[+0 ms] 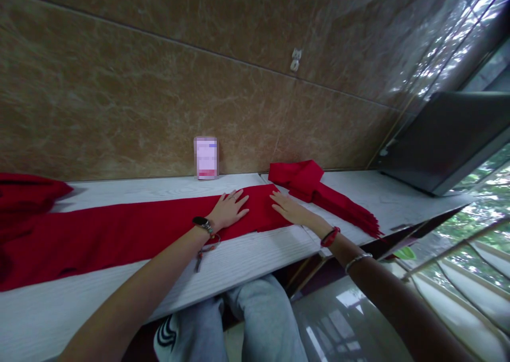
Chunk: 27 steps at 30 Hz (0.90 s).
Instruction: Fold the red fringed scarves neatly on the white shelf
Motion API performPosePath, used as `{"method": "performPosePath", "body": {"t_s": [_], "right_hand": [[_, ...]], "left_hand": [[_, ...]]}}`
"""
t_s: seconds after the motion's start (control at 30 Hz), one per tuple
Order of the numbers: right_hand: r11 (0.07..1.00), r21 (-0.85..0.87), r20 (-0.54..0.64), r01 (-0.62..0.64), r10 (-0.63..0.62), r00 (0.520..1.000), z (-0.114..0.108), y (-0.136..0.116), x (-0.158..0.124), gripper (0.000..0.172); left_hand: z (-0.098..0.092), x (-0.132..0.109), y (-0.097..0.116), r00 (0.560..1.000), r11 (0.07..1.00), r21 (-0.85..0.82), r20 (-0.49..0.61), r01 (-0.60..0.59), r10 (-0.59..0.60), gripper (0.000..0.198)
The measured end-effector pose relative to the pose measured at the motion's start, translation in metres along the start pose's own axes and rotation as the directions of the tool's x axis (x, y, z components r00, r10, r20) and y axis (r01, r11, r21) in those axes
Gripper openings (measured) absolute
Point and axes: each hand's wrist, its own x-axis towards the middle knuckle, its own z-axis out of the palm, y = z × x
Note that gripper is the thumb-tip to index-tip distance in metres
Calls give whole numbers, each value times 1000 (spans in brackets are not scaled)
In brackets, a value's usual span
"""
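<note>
A long red scarf [131,226] lies spread along the white tabletop, its left part running out of view. My left hand [228,211] rests flat on it with fingers spread, just left of the right-hand end of the flat stretch. Near that end, my right hand [287,208] lies with outstretched fingers on the cloth's edge. Beyond my right hand, a fringed length of red cloth [338,200] lies bent over on the table; whether it joins the flat piece is hard to make out.
A phone [207,158] with a blurred screen leans upright against the brown marbled wall [131,96]. Bunched red cloth [30,192] sits at the far left. A large dark box-like object [442,139] stands at the table's right end. The white table's [239,261] front edge is above my knees.
</note>
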Motion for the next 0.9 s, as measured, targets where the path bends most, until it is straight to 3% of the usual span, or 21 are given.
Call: {"method": "performPosePath", "body": {"t_s": [0.13,0.23,0.33,0.43,0.6,0.73,0.9], "right_hand": [[992,44,11,118,-119,993,-14,-18,-7,50],[986,31,49,161,-162,986,-22,-35,-9,48],[972,31,36,232,-233,972,-24,-61,-5,46],[942,60,26,331,-333,942,-19,-99,3,46],[866,99,39,490,-496,868,-3,-169,15,46],[835,76,39,546,-549,835,9,-204,25,44],[833,35,54,552,-553,831,15,-218,35,32]], "left_hand": [[-14,-9,10,987,987,-13,-1,-159,159,49],[-24,-22,3,988,990,-30,63,-138,139,54],[-33,-41,-27,992,997,-3,96,-81,81,54],[-42,-62,-73,990,999,40,137,29,-34,51],[-46,-97,-133,951,983,91,253,162,-180,49],[-39,-115,-145,941,976,97,261,195,-214,48],[-40,-112,-145,954,977,88,214,194,-209,45]]}}
